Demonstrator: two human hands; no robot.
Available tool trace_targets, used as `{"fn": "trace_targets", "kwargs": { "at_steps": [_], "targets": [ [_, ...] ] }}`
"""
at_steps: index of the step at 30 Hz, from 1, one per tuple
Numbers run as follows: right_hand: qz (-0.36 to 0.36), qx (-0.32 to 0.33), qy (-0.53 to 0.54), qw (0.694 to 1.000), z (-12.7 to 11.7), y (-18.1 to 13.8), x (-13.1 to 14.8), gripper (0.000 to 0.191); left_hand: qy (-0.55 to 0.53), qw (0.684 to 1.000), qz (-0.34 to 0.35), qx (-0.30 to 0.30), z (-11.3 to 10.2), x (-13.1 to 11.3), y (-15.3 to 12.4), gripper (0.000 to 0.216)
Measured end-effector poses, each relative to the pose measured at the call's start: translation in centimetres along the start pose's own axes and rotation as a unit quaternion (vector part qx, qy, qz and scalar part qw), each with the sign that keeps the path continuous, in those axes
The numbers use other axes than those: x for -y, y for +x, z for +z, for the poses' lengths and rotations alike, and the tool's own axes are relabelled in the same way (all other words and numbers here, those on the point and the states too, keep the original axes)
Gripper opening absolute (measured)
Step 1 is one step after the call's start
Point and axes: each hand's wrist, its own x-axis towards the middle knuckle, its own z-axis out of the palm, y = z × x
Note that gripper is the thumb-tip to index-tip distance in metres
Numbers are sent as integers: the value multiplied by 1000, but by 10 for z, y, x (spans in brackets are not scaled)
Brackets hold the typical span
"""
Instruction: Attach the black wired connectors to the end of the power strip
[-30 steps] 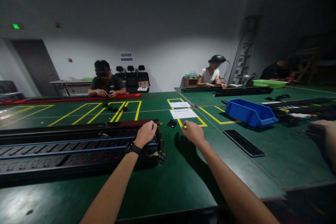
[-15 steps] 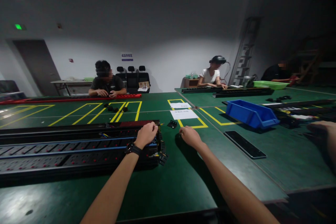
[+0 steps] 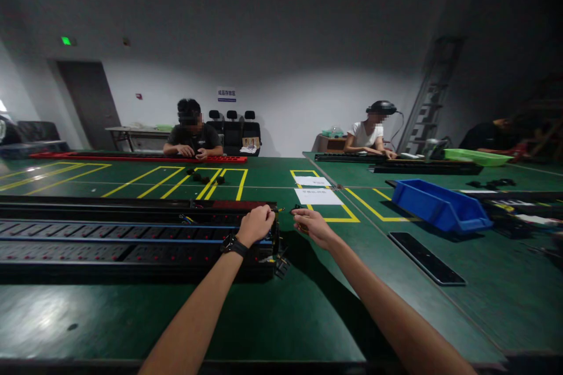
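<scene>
Long black power strips point(image 3: 145, 255) with rows of sockets, red dots and blue edges lie side by side at the left. My left hand point(image 3: 257, 225), with a black watch on its wrist, is curled over their right end; its fingertips are partly hidden. Just right of that end, my right hand point(image 3: 314, 225) has its fingers bent at a small black part point(image 3: 296, 209) on the table, which they appear to grip. Another black end piece point(image 3: 282, 266) with short wires hangs at the near corner of the strips.
Printed papers point(image 3: 319, 196) lie on the green table point(image 3: 264, 316) beyond my right hand. A phone point(image 3: 426, 258) and a blue bin point(image 3: 442, 205) are at the right. Black strips and wires point(image 3: 514, 211) lie farther right. Several co-workers sit across the table.
My right hand has moved forward and left, its fingers opening out from a fist to reach the small black part. My left hand stays on the strip end. The view has shifted slightly.
</scene>
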Motion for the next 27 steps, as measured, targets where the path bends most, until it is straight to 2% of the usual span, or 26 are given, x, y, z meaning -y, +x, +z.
{"fn": "trace_targets", "kwargs": {
  "at_steps": [2,4,7,10,12,15,18,21,24,27],
  "targets": [
    [54,20,67,996,1,5,7,26,-4,1000,1,-2,0,0,0,30],
    [89,49,85,991,3,13,12,25,-7,1000,1,-3,1,1,0,30],
    [84,27,63,994,6,29,13,15,-8,1000,-3,-3,0,1,0,30],
    [48,-42,30,998,12,43,6,15,-7,1000,-2,-3,1,1,0,30],
    [-7,-103,-22,994,14,48,-1,22,-9,1000,2,-3,1,1,0,30],
    [-126,-164,-172,963,16,46,-12,28,-12,1000,7,-2,1,1,0,30],
    [-189,-136,-303,924,18,39,-16,25,-10,1000,0,-2,1,-1,0,30],
    [-206,-109,-362,902,23,33,-12,26,-7,1000,-6,3,1,-2,0,29],
    [-213,-99,-380,895,29,32,-9,27,-7,1000,-5,5,1,-2,1,29],
    [-205,-98,-369,901,33,35,-11,26,-7,1000,-4,2,2,-1,2,29]
  ]
}}
